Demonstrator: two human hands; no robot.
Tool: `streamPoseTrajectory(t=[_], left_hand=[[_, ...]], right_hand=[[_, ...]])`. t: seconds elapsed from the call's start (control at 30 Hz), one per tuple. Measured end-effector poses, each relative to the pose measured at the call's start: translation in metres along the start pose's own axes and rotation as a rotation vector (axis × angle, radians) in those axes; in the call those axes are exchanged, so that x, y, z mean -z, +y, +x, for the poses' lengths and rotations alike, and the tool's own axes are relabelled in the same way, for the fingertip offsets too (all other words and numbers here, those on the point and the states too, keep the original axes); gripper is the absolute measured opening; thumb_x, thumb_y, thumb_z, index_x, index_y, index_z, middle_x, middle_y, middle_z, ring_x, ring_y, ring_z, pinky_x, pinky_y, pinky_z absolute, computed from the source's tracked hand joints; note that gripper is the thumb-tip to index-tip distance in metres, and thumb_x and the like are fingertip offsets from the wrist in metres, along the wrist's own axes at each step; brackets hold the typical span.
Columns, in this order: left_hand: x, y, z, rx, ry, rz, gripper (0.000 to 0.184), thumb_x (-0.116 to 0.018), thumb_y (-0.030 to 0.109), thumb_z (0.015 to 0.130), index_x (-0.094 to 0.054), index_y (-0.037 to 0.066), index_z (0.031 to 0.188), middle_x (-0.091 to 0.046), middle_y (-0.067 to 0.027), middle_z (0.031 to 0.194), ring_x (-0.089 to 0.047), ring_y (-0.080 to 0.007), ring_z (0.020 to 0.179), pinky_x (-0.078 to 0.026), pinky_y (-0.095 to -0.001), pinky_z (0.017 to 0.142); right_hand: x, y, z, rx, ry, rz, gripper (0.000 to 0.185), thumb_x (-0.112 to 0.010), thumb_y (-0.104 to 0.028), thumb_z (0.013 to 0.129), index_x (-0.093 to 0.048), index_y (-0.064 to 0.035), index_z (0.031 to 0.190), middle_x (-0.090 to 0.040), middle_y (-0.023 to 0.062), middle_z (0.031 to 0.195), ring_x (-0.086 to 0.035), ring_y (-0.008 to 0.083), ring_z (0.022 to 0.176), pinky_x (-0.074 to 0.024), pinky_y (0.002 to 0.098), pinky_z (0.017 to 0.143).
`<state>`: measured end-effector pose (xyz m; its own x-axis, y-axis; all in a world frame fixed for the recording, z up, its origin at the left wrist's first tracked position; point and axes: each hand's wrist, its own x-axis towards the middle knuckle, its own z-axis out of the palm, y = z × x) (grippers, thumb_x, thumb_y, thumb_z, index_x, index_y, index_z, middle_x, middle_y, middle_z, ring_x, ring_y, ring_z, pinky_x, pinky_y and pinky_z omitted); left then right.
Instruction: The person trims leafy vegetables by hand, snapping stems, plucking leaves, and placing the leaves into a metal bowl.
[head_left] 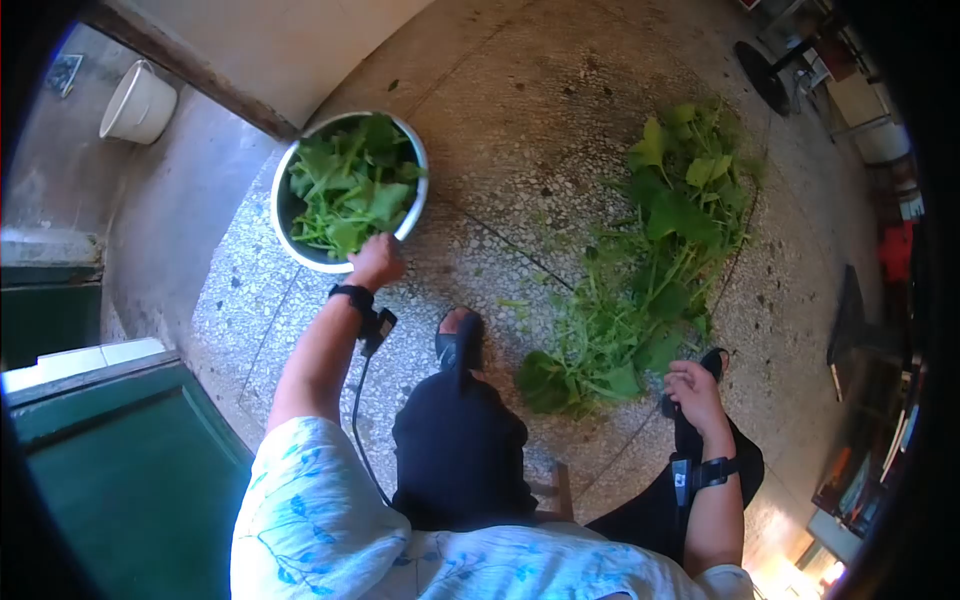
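Note:
At the near rim of a round metal basin (278, 215) is my left hand (377, 262), its fingers bent and closed. The rim and leaves partly hide those fingers, so what they hold cannot be made out. Leafy greens (350, 180) with pale stems fill the basin. My right hand (697, 393) hovers by my right foot, close to the lower edge of a long heap of greens (670, 250) on the floor. Its fingers are loosely curled, slightly apart, and nothing shows in them. Both wrists wear black straps with small devices.
The speckled stone floor (500, 250) carries scattered leaf bits. My left foot (460, 335) stands between basin and heap. A wooden stool leg (563, 490) shows beneath me. A white bucket (140, 105) stands far left, a green door (130, 470) near left. Furniture lines the right side.

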<state>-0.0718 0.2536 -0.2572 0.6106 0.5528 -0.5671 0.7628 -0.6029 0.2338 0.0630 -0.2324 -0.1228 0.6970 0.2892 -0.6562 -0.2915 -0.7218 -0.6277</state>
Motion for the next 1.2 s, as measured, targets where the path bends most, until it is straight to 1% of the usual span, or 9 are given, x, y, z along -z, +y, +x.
streamPoseTrajectory(t=[0.03,0.1,0.13,0.27,0.4,0.6,1.07,1.17,1.2], left_hand=[[-0.01,-0.004,-0.007,-0.048,0.097,0.009,0.038,-0.052,0.017,0.066,-0.051,0.008,0.103,-0.052,-0.0126,0.107,-0.048,-0.0298,0.102,-0.032,-0.0516,0.088],[-0.005,-0.01,-0.004,-0.237,-0.204,0.11,0.031,-0.055,0.018,0.066,-0.057,0.007,0.095,-0.058,-0.017,0.092,-0.055,-0.0319,0.089,-0.041,-0.0409,0.081],[0.008,-0.003,-0.012,-0.208,-0.038,0.151,0.024,-0.056,0.018,0.065,-0.061,0.006,0.085,-0.059,-0.0203,0.077,-0.058,-0.0339,0.077,-0.046,-0.0366,0.074],[0.061,0.013,-0.008,-0.356,0.521,0.229,0.069,-0.068,0.033,0.061,-0.039,0.02,0.122,-0.029,-0.0131,0.131,-0.02,-0.0343,0.123,-0.022,-0.0593,0.091],[0.052,-0.021,0.009,-0.023,0.138,0.243,0.078,-0.068,0.042,0.059,-0.032,0.027,0.127,-0.015,-0.0106,0.138,-0.013,-0.0415,0.123,-0.018,-0.0672,0.087],[-0.006,-0.068,0.003,0.242,0.06,0.007,0.069,-0.059,0.042,0.069,-0.031,0.021,0.128,-0.015,-0.0108,0.138,-0.013,-0.0337,0.126,-0.018,-0.0615,0.092],[0.04,-0.065,0.001,0.029,0.346,-0.166,0.059,-0.061,0.017,0.063,-0.045,0.029,0.118,-0.03,-0.0107,0.131,-0.02,-0.0312,0.124,-0.014,-0.0633,0.092],[0.074,-0.077,0.006,-0.349,0.48,-0.284,0.044,-0.066,0.017,0.062,-0.055,0.006,0.104,-0.056,-0.0145,0.103,-0.052,-0.028,0.098,-0.039,-0.03,0.086],[0.093,-0.061,-0.006,-0.327,0.517,-0.343,0.04,-0.065,0.014,0.064,-0.056,0.004,0.102,-0.058,-0.0148,0.1,-0.055,-0.0254,0.092,-0.042,-0.0313,0.083]], right_hand=[[-0.003,-0.002,0.002,0.011,-0.014,0.006,0.022,-0.05,-0.005,0.08,-0.049,0.0025,0.101,-0.057,0.0112,0.087,-0.057,0.0154,0.072,-0.0463,0.0244,0.063],[-0.005,-0.001,0.006,0.018,-0.029,-0.012,0.022,-0.048,-0.004,0.08,-0.048,0.0032,0.102,-0.057,0.0129,0.088,-0.057,0.0167,0.076,-0.0466,0.0254,0.066],[-0.006,0.0,0.007,0.016,-0.036,-0.02,0.023,-0.047,-0.002,0.08,-0.047,0.0036,0.102,-0.057,0.014,0.089,-0.057,0.0175,0.079,-0.0465,0.0262,0.068],[-0.01,0.003,0.008,0.042,-0.031,-0.043,0.022,-0.048,-0.009,0.082,-0.048,0.0001,0.103,-0.057,0.0094,0.088,-0.056,0.0143,0.071,-0.0444,0.024,0.061],[-0.014,0.001,0.01,0.02,-0.029,-0.092,0.022,-0.047,-0.006,0.081,-0.048,0.0015,0.102,-0.057,0.0109,0.088,-0.056,0.0151,0.073,-0.0451,0.0242,0.063],[-0.014,0.001,0.007,-0.059,-0.031,-0.072,0.022,-0.047,-0.004,0.08,-0.048,0.0009,0.101,-0.057,0.0108,0.087,-0.057,0.0147,0.073,-0.0459,0.0241,0.063],[-0.009,0.001,0.0,0.002,0.024,0.0,0.02,-0.05,-0.007,0.082,-0.049,0.0007,0.101,-0.059,0.0084,0.082,-0.055,0.0115,0.067,-0.0456,0.0225,0.059],[-0.009,-0.011,-0.012,0.097,-0.009,0.127,0.02,-0.051,-0.007,0.082,-0.05,0.0005,0.099,-0.057,0.0057,0.078,-0.054,0.0102,0.068,-0.0455,0.0225,0.06],[-0.008,-0.011,-0.014,0.193,0.003,0.169,0.019,-0.052,-0.007,0.081,-0.051,0.0003,0.098,-0.056,0.0046,0.077,-0.054,0.0096,0.068,-0.0453,0.0221,0.06]])
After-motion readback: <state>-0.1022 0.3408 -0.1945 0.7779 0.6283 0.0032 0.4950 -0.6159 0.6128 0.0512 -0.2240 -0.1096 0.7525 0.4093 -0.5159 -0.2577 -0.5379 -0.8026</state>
